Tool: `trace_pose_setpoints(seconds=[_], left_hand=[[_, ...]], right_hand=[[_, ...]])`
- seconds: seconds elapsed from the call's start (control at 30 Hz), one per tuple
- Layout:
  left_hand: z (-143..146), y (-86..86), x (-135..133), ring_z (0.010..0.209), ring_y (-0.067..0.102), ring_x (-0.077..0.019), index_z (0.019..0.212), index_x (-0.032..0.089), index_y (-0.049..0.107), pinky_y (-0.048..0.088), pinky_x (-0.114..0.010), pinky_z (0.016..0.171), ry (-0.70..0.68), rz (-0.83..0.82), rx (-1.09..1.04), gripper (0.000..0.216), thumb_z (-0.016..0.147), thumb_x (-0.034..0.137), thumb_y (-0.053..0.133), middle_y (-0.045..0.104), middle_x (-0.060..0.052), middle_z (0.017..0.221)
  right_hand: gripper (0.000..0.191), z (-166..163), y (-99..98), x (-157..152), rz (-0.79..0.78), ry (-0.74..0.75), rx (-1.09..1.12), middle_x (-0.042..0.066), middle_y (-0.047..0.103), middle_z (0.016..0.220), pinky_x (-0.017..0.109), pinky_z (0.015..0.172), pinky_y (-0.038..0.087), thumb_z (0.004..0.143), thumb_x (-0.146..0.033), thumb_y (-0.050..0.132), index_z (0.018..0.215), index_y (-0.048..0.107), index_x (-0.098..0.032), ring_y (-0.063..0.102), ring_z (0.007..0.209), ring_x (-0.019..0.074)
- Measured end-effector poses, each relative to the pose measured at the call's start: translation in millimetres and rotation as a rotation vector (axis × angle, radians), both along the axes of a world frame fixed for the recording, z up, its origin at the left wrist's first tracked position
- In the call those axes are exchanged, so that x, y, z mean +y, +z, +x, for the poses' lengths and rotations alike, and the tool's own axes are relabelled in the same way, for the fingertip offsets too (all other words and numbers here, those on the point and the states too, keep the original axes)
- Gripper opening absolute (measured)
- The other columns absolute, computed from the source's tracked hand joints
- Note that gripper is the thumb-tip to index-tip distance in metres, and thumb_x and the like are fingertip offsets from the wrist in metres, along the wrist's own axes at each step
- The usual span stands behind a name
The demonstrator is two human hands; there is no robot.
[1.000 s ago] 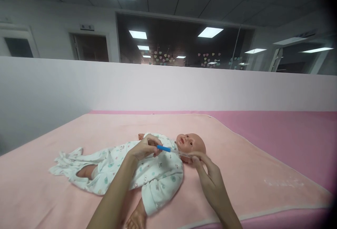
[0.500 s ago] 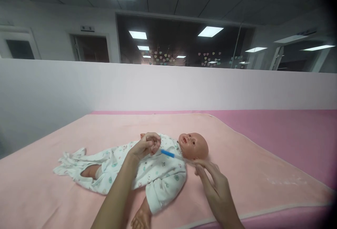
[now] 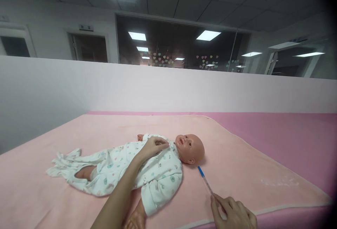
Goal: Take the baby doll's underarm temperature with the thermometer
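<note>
A bald baby doll point(image 3: 191, 149) lies on its back, its head toward the right. It wears a white patterned romper point(image 3: 163, 173), and one bare leg shows through an opening in it. My left hand point(image 3: 156, 146) rests on the doll's chest by the collar, fingers bent and closed at the front edge of the cloth; the fingertips are partly hidden. Low on the right, my right hand point(image 3: 231, 211) pinches a slim clear stick with a blue end point(image 3: 206, 181). The blue end points up and left, just below the doll's head, apart from it.
Under the doll a peach-coloured blanket point(image 3: 237, 173) covers a pink padded surface point(image 3: 265, 130). A white wall or panel point(image 3: 168, 88) rises behind. Past it are a wide window point(image 3: 173, 39), a doorway point(image 3: 91, 48) and ceiling lights.
My right hand has moved down and right, drawing the stick away from the doll's chest to below its head. My left hand has shifted slightly right and turned palm down on the chest.
</note>
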State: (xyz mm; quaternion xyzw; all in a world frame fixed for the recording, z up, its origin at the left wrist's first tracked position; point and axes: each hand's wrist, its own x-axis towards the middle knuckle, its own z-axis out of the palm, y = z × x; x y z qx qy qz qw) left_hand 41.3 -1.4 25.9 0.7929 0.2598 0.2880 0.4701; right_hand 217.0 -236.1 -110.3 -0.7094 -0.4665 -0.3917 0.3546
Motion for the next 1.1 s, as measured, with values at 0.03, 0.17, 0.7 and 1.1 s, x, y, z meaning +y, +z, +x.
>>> trace_pose_setpoints(seconds=[0.03, 0.17, 0.7, 1.1], left_hand=[[-0.2, -0.1, -0.3, 0.046, 0.041, -0.007, 0.082, 0.012, 0.068, 0.027, -0.019, 0.042, -0.006, 0.025, 0.02, 0.035, 0.067, 0.043, 0.061, 0.058, -0.001, 0.059], [-0.9, 2.0, -3.2, 0.068, 0.055, -0.0146, 0.081, 0.014, 0.069, 0.038, -0.023, 0.058, -0.053, 0.096, 0.052, 0.029, 0.068, 0.038, 0.06, 0.065, -0.005, 0.076], [7.7, -7.0, -4.6, 0.077, 0.054, -0.0151, 0.084, 0.019, 0.064, 0.038, -0.024, 0.07, -0.079, 0.441, 0.183, 0.027, 0.079, 0.021, 0.038, 0.064, 0.0, 0.084], [9.0, -8.4, -11.9, 0.069, 0.055, -0.015, 0.092, 0.021, 0.065, 0.036, -0.023, 0.061, -0.034, 0.514, 0.227, 0.026, 0.081, 0.031, 0.044, 0.066, -0.001, 0.081]], right_hand=[[0.021, 1.2, -2.0, 2.8, -0.032, -0.028, -0.01, 0.003, 0.056, 0.057, 0.033, 0.059, 0.028, 0.082, -0.033, 0.047, 0.076, 0.065, -0.024, 0.047, 0.054, 0.0159], [0.021, 4.4, 9.2, 11.1, -0.125, -0.028, -0.02, 0.003, 0.058, 0.062, 0.033, 0.06, 0.026, 0.079, -0.04, 0.052, 0.08, 0.064, -0.022, 0.05, 0.057, 0.0184], [0.015, -20.6, 110.7, 158.4, -0.184, 0.698, -0.585, 0.001, 0.051, 0.059, 0.032, 0.069, 0.028, 0.075, -0.011, 0.041, 0.064, 0.051, -0.016, 0.039, 0.057, 0.0121], [0.015, -23.4, 100.0, 149.2, -0.148, 0.764, -0.305, 0.001, 0.056, 0.066, 0.034, 0.08, 0.029, 0.074, -0.008, 0.044, 0.075, 0.057, -0.017, 0.046, 0.068, 0.0141]])
